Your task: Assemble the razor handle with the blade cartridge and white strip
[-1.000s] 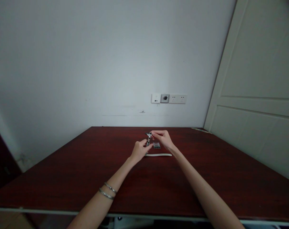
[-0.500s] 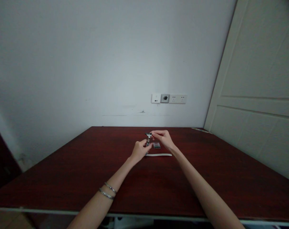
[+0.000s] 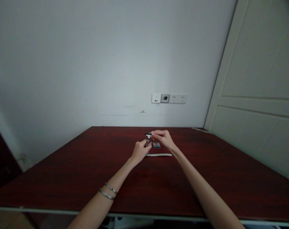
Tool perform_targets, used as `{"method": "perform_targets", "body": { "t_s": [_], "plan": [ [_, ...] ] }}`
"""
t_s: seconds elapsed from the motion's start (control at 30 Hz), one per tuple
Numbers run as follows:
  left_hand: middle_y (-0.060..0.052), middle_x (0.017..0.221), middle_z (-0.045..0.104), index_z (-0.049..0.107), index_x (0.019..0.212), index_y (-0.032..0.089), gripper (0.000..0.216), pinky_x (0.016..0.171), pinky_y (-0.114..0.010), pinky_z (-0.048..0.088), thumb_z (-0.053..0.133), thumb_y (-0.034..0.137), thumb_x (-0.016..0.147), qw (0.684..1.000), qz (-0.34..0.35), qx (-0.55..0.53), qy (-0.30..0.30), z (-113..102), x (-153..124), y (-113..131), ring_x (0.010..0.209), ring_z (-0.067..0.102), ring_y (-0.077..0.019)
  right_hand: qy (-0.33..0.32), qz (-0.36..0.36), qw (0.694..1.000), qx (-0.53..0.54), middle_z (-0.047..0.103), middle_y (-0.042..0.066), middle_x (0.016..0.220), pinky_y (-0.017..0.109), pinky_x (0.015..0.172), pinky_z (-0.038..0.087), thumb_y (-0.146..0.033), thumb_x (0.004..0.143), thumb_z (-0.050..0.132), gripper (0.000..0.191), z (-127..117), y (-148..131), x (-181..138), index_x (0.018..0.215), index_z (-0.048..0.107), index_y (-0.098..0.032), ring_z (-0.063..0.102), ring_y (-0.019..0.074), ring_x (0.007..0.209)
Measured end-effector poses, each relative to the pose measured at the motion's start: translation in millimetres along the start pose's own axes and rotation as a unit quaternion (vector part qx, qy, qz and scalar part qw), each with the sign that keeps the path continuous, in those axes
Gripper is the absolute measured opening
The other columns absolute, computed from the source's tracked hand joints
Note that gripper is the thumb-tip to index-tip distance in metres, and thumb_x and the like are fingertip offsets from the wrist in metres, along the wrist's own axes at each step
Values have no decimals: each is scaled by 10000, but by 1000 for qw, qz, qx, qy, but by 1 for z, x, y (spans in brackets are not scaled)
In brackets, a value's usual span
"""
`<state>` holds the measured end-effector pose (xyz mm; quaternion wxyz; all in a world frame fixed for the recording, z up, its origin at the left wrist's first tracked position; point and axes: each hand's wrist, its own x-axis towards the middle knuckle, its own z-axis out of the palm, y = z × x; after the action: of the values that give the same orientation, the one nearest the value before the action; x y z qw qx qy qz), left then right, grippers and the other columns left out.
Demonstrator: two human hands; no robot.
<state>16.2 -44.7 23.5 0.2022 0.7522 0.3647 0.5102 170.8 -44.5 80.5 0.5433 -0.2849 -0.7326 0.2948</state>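
Note:
My left hand is closed around the handle of a small T-shaped razor, which stands upright with its dark head at the top and a silvery neck below. From the right, my right hand pinches the right end of the razor's head between thumb and fingertips. Just below my right hand, a small clear case with dark contents lies on the table. A thin white strip lies nearer to me, its left end partly behind my left hand.
Both arms reach over a dark red wooden table. Behind it is a pale wall with a row of sockets. A light panelled door stands at the right. A flat narrow piece lies at the far right corner.
Both hands keep their hold on the razor. It has only turned or tilted very slightly; the case and the strip have not moved.

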Motion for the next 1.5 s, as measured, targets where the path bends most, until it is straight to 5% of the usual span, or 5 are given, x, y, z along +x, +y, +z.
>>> {"method": "perform_targets", "body": {
  "t_s": [0.53, 0.73, 0.9, 1.23, 1.5],
  "plan": [
    [-1, 510, 577, 609, 737, 145, 256, 495, -187, 388, 466, 343, 813, 998, 12, 58, 32, 1, 0, 1, 455, 547, -106, -2, -38, 999, -31, 622, 45, 675, 256, 603, 422, -352, 761, 571, 256, 3, -2, 0, 733, 700, -132, 533, 140, 621],
    [-14, 560, 604, 590, 769, 135, 287, 440, -193, 410, 511, 409, 792, 999, -25, -21, -1, -4, 5, 2, 429, 568, -118, 31, 25, 999, -7, 649, 52, 685, 263, 583, 437, -418, 726, 598, 336, 1, -1, 3, 834, 705, -118, 529, 131, 575],
    [-93, 753, 673, 581, 933, 103, 331, 477, -215, 458, 550, 394, 776, 989, -89, -117, 7, -15, 20, -2, 535, 635, -155, 96, 76, 992, -39, 637, 73, 624, 242, 505, 423, -496, 725, 559, 416, -9, 5, 5, 675, 684, -102, 514, 125, 507],
    [-143, 837, 693, 592, 991, 82, 367, 652, -292, 456, 555, 380, 780, 944, -206, -245, -85, -30, 59, -11, 729, 643, -198, -89, 29, 955, -281, 610, 24, 549, 217, 507, 322, -414, 793, 493, 375, 13, 12, -2, 699, 716, -128, 482, 111, 502],
    [-147, 804, 681, 599, 959, 74, 333, 579, -249, 434, 521, 357, 801, 912, -242, -306, -122, -20, 69, -20, 672, 627, -168, -89, 50, 944, -312, 536, 11, 443, 218, 460, 264, -330, 779, 516, 342, 23, 23, 6, 574, 685, -115, 412, 88, 424]
  ]
}}
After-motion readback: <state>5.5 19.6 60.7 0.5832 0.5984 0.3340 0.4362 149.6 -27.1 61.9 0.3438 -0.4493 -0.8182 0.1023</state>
